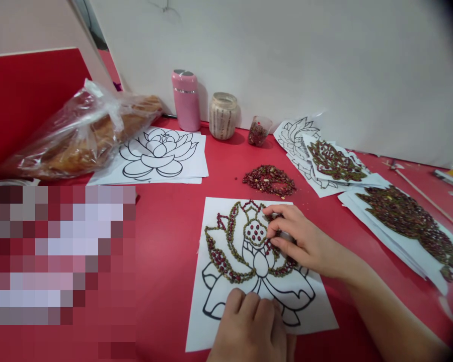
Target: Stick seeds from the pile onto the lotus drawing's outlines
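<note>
A white paper sheet with a black-outlined lotus lies before me on the red table. Green and dark red beans line the upper and side petals, and several red ones dot the round centre. The lower petals are bare outline. My right hand is at the flower's upper right, thumb and middle finger brought close together over the bean-covered petals. Whatever is between those fingertips is too small to name. My left hand rests on the sheet's lower edge with its fingers curled under, which hides what they hold, if anything.
A loose bean pile lies just beyond the sheet. Behind stand a pink flask, a jar and a small cup of beans. Bean-covered pictures lie right; lotus printouts and a plastic bag lie left.
</note>
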Available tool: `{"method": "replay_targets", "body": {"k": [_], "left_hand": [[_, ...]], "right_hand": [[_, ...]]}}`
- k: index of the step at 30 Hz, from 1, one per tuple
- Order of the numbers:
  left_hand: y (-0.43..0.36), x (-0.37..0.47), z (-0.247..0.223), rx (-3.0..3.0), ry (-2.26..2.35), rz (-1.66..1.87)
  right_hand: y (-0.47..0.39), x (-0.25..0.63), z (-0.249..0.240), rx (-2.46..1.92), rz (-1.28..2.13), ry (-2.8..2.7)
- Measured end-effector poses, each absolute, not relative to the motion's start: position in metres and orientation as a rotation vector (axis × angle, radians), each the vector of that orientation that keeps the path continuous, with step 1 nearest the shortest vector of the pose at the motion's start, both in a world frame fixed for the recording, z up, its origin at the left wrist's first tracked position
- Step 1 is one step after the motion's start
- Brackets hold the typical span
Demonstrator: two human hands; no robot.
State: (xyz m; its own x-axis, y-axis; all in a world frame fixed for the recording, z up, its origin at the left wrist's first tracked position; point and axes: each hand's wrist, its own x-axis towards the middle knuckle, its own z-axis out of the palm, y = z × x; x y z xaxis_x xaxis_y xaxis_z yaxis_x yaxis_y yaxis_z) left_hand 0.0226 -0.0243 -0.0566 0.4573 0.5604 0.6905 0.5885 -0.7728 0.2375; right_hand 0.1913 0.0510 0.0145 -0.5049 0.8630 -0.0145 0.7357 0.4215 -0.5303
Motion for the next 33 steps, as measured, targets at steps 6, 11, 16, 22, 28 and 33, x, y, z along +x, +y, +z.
{"method": "replay_targets", "body": {"k": [6, 11, 16, 22, 28, 33], "left_hand": [[-0.024, 0.022, -0.056, -2.658, -1.039, -1.230], [-0.024, 0.022, -0.057, -2.647, -1.031, -1.223], [-0.024, 0.022, -0.058, -2.652, -1.028, -1.210], [-0.025, 0.022, -0.058, -2.653, -1.015, -1.250], [-0.024, 0.024, -0.057, -2.632, -1.047, -1.247], [-0.024, 0.024, -0.057, -2.627, -1.044, -1.235]], "right_hand": [[0.049, 0.185, 0.021, -1.399, 0.755, -2.452], [0.049, 0.184, 0.021, -1.362, 0.680, -2.547], [0.050, 0.182, 0.020, -1.311, 0.555, -2.655], [0.052, 0.178, 0.024, -1.239, 0.398, -2.796], [0.060, 0.183, 0.024, -1.133, 0.463, -2.841], [0.063, 0.188, 0.024, -1.170, 0.679, -2.779]]}}
